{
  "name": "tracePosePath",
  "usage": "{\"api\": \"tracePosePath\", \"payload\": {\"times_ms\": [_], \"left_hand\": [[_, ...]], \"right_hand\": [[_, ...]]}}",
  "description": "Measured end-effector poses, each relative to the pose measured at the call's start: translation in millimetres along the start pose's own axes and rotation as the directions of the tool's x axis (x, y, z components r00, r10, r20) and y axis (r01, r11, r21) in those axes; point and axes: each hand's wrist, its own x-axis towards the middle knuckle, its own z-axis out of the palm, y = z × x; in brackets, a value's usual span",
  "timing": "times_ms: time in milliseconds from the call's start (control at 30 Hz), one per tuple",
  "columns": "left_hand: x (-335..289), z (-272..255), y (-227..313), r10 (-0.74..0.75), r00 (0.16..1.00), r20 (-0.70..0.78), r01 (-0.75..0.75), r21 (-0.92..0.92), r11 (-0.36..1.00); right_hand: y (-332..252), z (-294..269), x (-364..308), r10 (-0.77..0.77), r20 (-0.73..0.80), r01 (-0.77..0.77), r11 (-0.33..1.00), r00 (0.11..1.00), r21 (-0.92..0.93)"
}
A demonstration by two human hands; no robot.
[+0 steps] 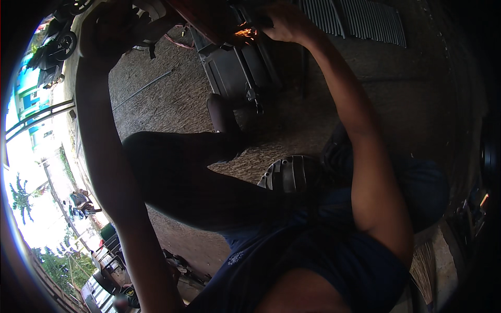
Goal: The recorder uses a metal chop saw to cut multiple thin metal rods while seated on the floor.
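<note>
At the upper edge stands a cut-off saw with a reddish guard (201, 21) and a dark flat base (224, 73). Orange sparks (245, 33) fly beneath the guard, close to my right hand. My left hand (112, 31), in deep shade, is closed around the saw's handle area; its fingers are only partly visible. To the right of the sparks, my right hand (289, 23) has its fingers curled round something dark that I cannot make out. A screw clamp (252, 94) runs along the base toward me.
A stack of grey ribbed metal bars (355, 18) lies at the far right. One thin rod (143, 88) rests on the rough floor at left. My sandalled foot (284, 175) is below the saw. A broom (424, 268) is at lower right, motorbikes (57, 49) at far left.
</note>
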Motion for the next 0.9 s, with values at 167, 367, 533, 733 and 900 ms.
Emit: {"api": "tracePosePath", "payload": {"times_ms": [167, 367, 533, 733, 900], "left_hand": [[1, 0, 0, 0.001, 1.0, 0.0, -0.001, -0.006, 1.0], [0, -1, 0, 0.008, 1.0, -0.001, -0.008, -0.001, 1.0], [-2, -4, -1, 0.016, 1.0, 0.001, -0.016, -0.004, 1.0], [1, -2, -3, 0.028, 1.0, 0.008, -0.028, -0.003, 1.0], [1, -4, -4, 0.024, 1.0, 0.01, -0.023, -0.007, 1.0]], "right_hand": [[-4, -1, -2, -0.08, -0.142, 0.092, 0.993, 0.987, 0.077], [-7, 2, -5, -0.038, -0.098, 0.043, 0.998, 0.994, 0.055], [-5, 6, -9, -0.03, -0.073, 0.034, 0.998, 0.997, 0.054], [-4, 22, -16, -0.073, -0.242, 0.068, 0.997, 0.968, -0.031], [-12, 31, -23, -0.038, -0.286, 0.029, 0.999, 0.957, -0.034]]}}
